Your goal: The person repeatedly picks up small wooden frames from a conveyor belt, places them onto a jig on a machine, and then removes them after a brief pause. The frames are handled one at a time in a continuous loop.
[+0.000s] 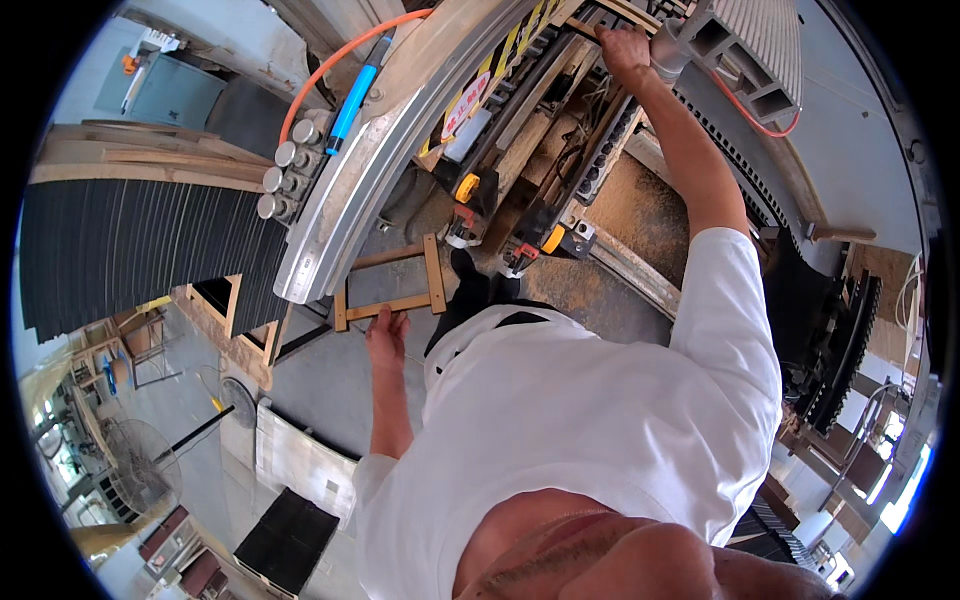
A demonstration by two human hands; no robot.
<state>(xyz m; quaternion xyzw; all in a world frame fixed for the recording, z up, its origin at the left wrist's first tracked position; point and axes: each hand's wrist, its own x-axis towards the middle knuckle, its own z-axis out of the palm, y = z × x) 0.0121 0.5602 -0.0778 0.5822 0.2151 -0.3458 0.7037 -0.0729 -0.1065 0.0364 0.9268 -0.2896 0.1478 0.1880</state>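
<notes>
My left hand (387, 338) is low on the left, its fingers closed on the near bar of a rectangular wooden frame (435, 273). The frame hangs beside the machine, above the grey floor. My right arm stretches far forward over the machine (540, 140), which has long rails and yellow knobs. At its far end my right hand (625, 55) is closed on the edge of another light wooden frame (630, 12), next to a metal cylinder (670, 48). The fingertips there are small and partly hidden.
A pale metal beam (335, 235) curves along the left, with a blue tube-shaped tool (357, 97) and an orange hose (330, 65). Dark slats (140, 250) stand stacked farther left. Sawdust (625, 215) covers the floor beside the machine. A fan (140, 460) stands at lower left.
</notes>
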